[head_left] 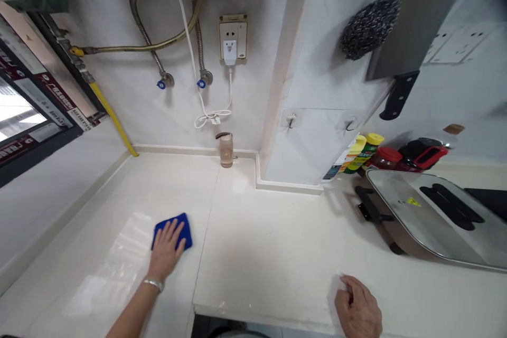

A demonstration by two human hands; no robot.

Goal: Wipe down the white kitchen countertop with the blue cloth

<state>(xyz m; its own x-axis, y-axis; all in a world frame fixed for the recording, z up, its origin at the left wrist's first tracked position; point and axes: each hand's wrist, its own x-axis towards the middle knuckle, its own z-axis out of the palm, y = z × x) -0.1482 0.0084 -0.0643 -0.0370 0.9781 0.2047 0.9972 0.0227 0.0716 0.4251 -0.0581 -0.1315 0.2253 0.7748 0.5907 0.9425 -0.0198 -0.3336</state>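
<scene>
My left hand (167, 251) lies flat with fingers spread on a folded blue cloth (184, 228), pressing it against the white countertop (237, 253). A silver bracelet (153, 284) circles that wrist. Low on the right, my right hand (359, 308) hovers at or rests on the counter near its front edge; I cannot tell which. Its fingers are loosely curled, and nothing shows in them. Toward the wall stands a small clear bottle (226, 150) with a brown strap on top.
A lidded electric pan (420, 222) occupies the right side of the counter. Behind it are several bottles and jars (386, 157). A wall pillar (303, 153) juts out mid-counter. A cleaver (400, 92) and steel scrubber (370, 26) hang above. A yellow gas pipe (114, 119) runs down the left.
</scene>
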